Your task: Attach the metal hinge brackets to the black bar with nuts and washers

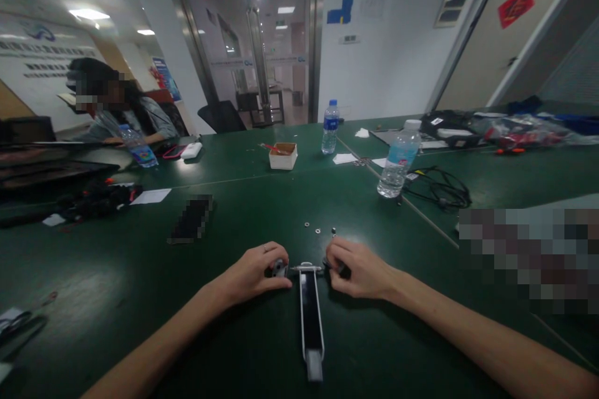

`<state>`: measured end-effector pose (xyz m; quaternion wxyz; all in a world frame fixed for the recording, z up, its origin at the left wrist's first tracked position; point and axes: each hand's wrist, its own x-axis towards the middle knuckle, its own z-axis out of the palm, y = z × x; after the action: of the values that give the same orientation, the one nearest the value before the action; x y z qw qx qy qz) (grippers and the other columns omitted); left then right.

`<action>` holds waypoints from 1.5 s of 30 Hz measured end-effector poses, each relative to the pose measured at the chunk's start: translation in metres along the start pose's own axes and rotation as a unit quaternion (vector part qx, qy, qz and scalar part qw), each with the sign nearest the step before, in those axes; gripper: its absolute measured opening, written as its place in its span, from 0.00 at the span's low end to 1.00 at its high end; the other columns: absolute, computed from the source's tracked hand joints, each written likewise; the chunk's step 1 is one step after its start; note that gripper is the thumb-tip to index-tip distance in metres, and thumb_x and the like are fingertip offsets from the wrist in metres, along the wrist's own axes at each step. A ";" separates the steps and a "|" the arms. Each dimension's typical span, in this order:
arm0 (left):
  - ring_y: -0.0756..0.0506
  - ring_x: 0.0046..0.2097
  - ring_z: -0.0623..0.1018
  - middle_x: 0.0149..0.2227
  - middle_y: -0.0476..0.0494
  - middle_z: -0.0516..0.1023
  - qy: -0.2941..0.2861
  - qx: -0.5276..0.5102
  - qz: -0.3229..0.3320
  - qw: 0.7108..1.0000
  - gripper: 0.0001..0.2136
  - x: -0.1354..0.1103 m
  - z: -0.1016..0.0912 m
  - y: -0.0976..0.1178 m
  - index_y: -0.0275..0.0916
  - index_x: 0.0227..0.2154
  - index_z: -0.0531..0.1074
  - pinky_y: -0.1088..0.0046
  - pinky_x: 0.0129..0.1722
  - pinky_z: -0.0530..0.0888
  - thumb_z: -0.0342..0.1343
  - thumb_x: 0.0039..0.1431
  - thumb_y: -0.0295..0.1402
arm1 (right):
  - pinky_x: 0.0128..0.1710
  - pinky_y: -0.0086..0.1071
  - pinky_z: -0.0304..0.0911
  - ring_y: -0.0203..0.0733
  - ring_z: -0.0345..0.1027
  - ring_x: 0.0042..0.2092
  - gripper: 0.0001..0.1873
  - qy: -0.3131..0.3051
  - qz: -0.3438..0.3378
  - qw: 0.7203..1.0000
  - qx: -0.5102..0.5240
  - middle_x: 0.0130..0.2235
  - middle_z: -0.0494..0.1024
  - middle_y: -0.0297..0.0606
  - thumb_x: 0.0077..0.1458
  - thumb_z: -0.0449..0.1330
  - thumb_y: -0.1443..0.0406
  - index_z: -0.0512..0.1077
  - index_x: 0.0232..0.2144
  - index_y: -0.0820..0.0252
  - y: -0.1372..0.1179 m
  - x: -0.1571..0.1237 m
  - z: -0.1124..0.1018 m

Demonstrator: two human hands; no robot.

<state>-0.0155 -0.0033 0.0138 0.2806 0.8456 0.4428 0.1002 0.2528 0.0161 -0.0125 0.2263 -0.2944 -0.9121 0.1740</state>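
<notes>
Left grip [261,271] has a grey part [279,269] pinched, right grip [354,267] a dark part [326,264]; uneven pull could skew the rod [306,269] between them tbh.

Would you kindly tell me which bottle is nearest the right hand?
The white-capped bottle is nearest the right hand; the middle bottle stands farther back, and the third bottle is far left.

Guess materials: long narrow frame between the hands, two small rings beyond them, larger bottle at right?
Long narrow frame: pale, smooth rim; coated metal or plastic, can't tell which.
Small rings: probably metal, judging by their bright, silvery look.
Larger bottle: most likely clear, glossy plastic; see-through walls with highlights.
</notes>
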 end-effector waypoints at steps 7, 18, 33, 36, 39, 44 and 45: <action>0.44 0.43 0.72 0.48 0.42 0.69 0.011 0.004 0.015 1.000 0.16 0.000 0.003 -0.001 0.40 0.44 0.69 0.69 0.41 0.71 0.57 0.58 0.44 | 0.27 0.27 0.54 0.32 0.58 0.29 0.07 -0.035 -0.015 0.999 -0.003 0.33 0.68 0.35 0.52 0.59 0.63 0.67 0.30 0.62 -0.004 0.000 -0.005; 0.42 0.45 0.72 0.48 0.42 0.70 0.018 0.026 0.029 0.999 0.17 0.000 0.003 -0.002 0.40 0.43 0.72 0.65 0.44 0.71 0.57 0.58 0.46 | 0.29 0.28 0.56 0.33 0.61 0.31 0.14 -0.033 0.004 0.999 0.009 0.34 0.70 0.35 0.52 0.63 0.57 0.69 0.32 0.63 0.002 0.001 -0.002; 0.42 0.46 0.71 0.48 0.43 0.69 0.044 0.009 -0.011 0.999 0.13 0.002 0.016 0.008 0.41 0.43 0.71 0.64 0.44 0.72 0.58 0.57 0.41 | 0.31 0.29 0.59 0.35 0.63 0.33 0.16 -0.051 0.013 0.998 0.027 0.37 0.71 0.37 0.52 0.63 0.56 0.68 0.35 0.63 -0.002 0.001 -0.007; 0.42 0.47 0.71 0.49 0.43 0.69 0.040 0.009 -0.004 0.999 0.15 0.002 0.013 0.008 0.41 0.43 0.70 0.65 0.44 0.72 0.59 0.56 0.41 | 0.31 0.29 0.59 0.34 0.62 0.32 0.09 -0.044 0.000 0.999 0.026 0.36 0.71 0.37 0.56 0.59 0.62 0.68 0.36 0.63 -0.004 0.001 -0.008; 0.44 0.43 0.72 0.48 0.43 0.69 0.042 0.014 0.022 0.999 0.13 0.002 0.010 0.008 0.40 0.42 0.70 0.67 0.42 0.72 0.57 0.57 0.40 | 0.30 0.28 0.58 0.33 0.62 0.31 0.06 -0.025 0.000 0.999 0.022 0.35 0.71 0.37 0.56 0.57 0.66 0.68 0.37 0.63 -0.004 0.001 -0.007; 0.49 0.36 0.71 0.46 0.43 0.69 0.068 0.020 0.065 0.995 0.06 0.002 0.009 0.005 0.38 0.39 0.71 0.71 0.36 0.72 0.53 0.60 0.33 | 0.31 0.28 0.59 0.34 0.63 0.32 0.05 -0.012 -0.015 1.000 0.013 0.36 0.71 0.38 0.58 0.55 0.66 0.68 0.36 0.62 0.000 0.001 -0.003; 0.49 0.36 0.71 0.46 0.44 0.69 0.069 0.018 0.067 0.995 0.06 0.002 0.010 0.004 0.38 0.39 0.71 0.72 0.35 0.72 0.53 0.61 0.33 | 0.32 0.28 0.59 0.34 0.64 0.33 0.05 -0.012 -0.018 1.000 0.011 0.36 0.71 0.38 0.59 0.55 0.66 0.69 0.36 0.62 0.001 0.001 -0.003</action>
<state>-0.0073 -0.0072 0.0082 0.2268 0.8693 0.4053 0.1691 0.2535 0.0179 -0.0102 0.2213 -0.2730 -0.9180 0.1835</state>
